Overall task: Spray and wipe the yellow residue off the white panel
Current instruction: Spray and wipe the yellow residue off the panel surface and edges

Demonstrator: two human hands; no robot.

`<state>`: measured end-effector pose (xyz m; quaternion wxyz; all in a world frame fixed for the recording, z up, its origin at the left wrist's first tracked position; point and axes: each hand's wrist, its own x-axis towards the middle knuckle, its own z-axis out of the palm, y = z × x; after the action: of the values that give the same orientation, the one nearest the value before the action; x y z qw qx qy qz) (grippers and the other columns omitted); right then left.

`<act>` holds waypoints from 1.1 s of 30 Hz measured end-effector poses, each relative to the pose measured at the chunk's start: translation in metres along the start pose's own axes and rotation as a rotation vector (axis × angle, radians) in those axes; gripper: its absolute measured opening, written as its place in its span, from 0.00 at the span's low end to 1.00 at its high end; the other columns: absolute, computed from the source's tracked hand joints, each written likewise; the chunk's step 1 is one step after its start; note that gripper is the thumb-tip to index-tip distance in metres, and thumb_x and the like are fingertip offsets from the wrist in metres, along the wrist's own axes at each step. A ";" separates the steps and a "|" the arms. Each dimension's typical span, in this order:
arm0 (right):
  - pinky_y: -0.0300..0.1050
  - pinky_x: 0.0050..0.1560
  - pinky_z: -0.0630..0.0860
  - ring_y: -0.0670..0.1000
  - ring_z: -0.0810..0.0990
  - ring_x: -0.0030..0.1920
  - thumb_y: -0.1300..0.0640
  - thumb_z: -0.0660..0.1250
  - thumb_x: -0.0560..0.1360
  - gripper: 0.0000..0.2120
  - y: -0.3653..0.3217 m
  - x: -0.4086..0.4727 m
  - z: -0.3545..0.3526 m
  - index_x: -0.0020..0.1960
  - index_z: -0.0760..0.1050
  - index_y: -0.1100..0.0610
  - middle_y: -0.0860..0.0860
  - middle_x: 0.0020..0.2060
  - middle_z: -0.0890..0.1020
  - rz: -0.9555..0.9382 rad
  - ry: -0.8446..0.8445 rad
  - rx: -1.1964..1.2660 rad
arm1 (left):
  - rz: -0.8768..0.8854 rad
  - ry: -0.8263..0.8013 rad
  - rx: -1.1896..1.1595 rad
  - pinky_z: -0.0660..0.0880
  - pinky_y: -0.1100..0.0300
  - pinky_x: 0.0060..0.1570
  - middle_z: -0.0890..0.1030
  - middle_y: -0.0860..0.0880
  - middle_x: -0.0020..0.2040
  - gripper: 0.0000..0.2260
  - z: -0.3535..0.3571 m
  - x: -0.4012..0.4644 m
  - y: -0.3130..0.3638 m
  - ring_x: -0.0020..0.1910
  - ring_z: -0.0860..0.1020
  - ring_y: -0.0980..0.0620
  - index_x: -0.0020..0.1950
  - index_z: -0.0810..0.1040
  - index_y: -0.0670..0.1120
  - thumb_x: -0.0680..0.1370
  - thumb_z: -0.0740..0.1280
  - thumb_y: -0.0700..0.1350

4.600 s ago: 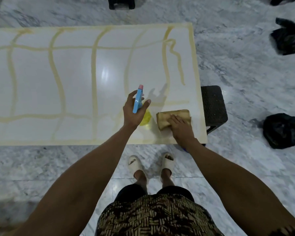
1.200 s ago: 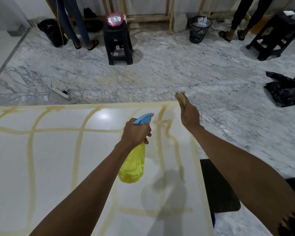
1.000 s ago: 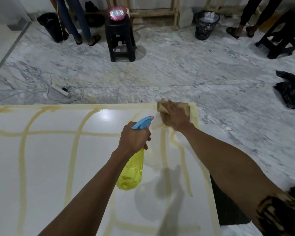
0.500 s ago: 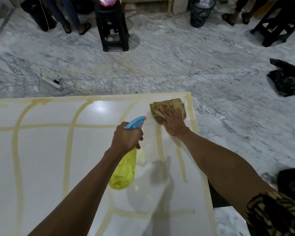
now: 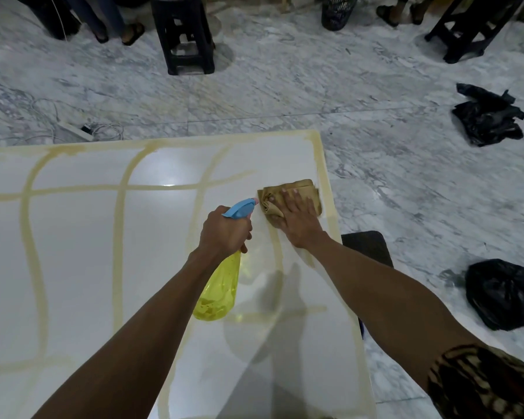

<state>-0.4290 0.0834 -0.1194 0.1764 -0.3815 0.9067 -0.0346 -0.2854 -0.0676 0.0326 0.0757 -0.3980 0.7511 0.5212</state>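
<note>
I see my left hand (image 5: 226, 234) with its fingers curled round the neck of the bottle (image 5: 220, 293), holding it tilted above the panel (image 5: 82, 267), blue nozzle (image 5: 241, 208) aimed toward the far right corner. My right hand (image 5: 298, 220) lies flat on the cloth (image 5: 288, 196), fingers (image 5: 294, 201) straight and slightly spread, pressing it down on the panel near its right edge. Yellow residue (image 5: 120, 237) runs in a grid of wavy lines over the left and middle of the panel and along its border; one streak passes just under my right wrist. Around the cloth the surface looks white. A black stool (image 5: 368, 246) sits beside the panel's right edge under my right forearm. Two black bags (image 5: 487, 116) lie on the marble floor (image 5: 285, 86) to the right, well apart from the panel.
</note>
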 end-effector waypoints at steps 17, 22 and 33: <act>0.60 0.77 0.38 0.56 0.38 0.80 0.43 0.48 0.84 0.28 -0.052 -0.207 0.066 0.80 0.41 0.43 0.49 0.81 0.42 0.078 -0.024 0.058 | 0.083 -0.081 0.056 0.86 0.40 0.45 0.86 0.47 0.37 0.14 0.015 -0.156 -0.089 0.33 0.86 0.40 0.58 0.87 0.51 0.77 0.66 0.52; 0.60 0.76 0.39 0.55 0.38 0.80 0.42 0.47 0.84 0.27 -0.069 -0.261 0.084 0.81 0.43 0.42 0.48 0.81 0.42 0.121 -0.044 0.072 | 0.141 -0.118 0.064 0.86 0.40 0.46 0.85 0.46 0.38 0.14 0.024 -0.196 -0.113 0.37 0.87 0.38 0.53 0.83 0.67 0.81 0.65 0.46; 0.60 0.76 0.46 0.57 0.43 0.80 0.44 0.47 0.85 0.27 -0.108 -0.335 0.087 0.81 0.47 0.47 0.49 0.81 0.47 0.183 -0.243 0.170 | 0.099 -0.141 0.045 0.84 0.43 0.42 0.85 0.45 0.38 0.12 0.026 -0.240 -0.148 0.29 0.84 0.42 0.59 0.86 0.61 0.82 0.66 0.47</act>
<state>-0.1087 0.2493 -0.0806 0.3186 -0.2823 0.9036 -0.0486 -0.0317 0.0578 0.0412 0.1115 -0.3207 0.7743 0.5341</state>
